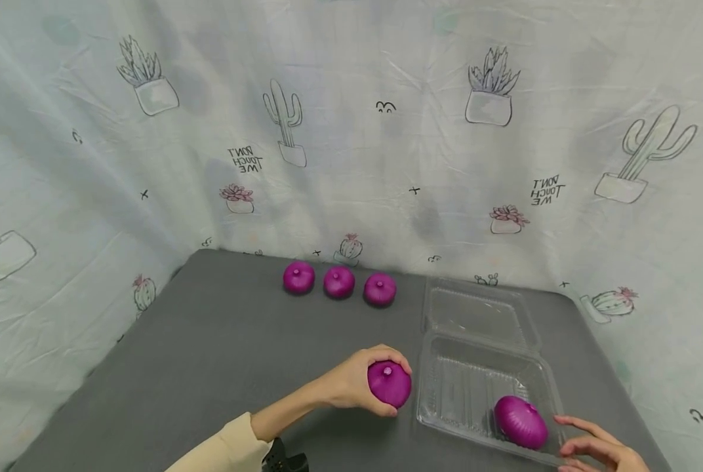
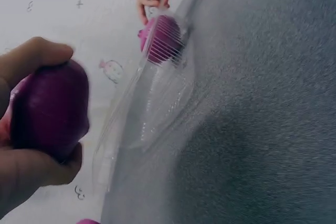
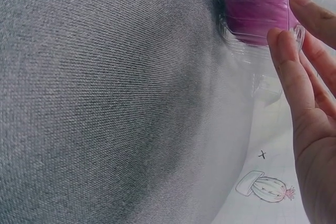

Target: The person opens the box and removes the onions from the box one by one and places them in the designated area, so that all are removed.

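My left hand [image 1: 357,383] grips a red onion [image 1: 390,385], thumb and fingers wrapped around its sides. In the left wrist view that same onion [image 2: 52,111] is large and close, held above the table just left of the clear plastic container [image 1: 446,419]. A second red onion [image 1: 521,423] lies on its side in the container's right front part. At the container's right edge is my right hand [image 1: 602,449], its fingers loosely extended beside the rim; the right wrist view shows fingertips [image 3: 286,43] at the container's wall, near the onion inside.
Three more red onions, a left one [image 1: 299,278], a middle one [image 1: 339,282] and a right one [image 1: 380,290], stand in a row at the back of the grey table [image 1: 210,354]. The container's lid [image 1: 475,314] lies folded back behind it. A patterned curtain [image 1: 351,131] hangs behind.
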Demonstrator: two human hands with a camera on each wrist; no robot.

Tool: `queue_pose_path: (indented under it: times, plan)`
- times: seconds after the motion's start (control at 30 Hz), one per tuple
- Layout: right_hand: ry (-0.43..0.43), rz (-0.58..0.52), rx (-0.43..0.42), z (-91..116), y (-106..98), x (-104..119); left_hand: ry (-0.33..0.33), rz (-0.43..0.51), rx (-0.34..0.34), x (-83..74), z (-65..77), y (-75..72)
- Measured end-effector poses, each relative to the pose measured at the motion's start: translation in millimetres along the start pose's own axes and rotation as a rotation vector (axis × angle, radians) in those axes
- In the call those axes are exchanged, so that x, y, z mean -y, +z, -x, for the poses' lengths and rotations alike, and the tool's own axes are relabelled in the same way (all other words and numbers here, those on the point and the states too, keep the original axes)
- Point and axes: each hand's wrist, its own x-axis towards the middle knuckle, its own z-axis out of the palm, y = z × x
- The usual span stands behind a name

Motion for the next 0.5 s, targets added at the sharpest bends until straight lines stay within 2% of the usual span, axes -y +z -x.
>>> queue_pose_path:
  times: [0.13, 0.2, 0.27, 0.37, 0.5]
  plan:
    - [0.197, 0.062, -0.105, -0.9, 4.3, 9.3, 0.007, 0.086, 0.143, 7.8, 7.7, -5.9]
    - [0.264, 0.097, -0.14, -1.9, 6.6, 12.7, -0.003, 0.133, 0.209, 12.9, 9.8, -10.1]
    - [0.289, 0.141, -0.163, -2.7, 9.1, 15.2, -0.026, 0.173, 0.247, 18.2, 11.9, -14.2]
    - [0.292, 0.272, -0.191, -3.5, 13.9, 17.2, -0.061, 0.213, 0.287, 25.5, 14.7, -20.7]
    - [0.306, 0.378, -0.223, -4.4, 20.5, 18.8, -0.077, 0.208, 0.347, 34.0, 17.8, -30.5]
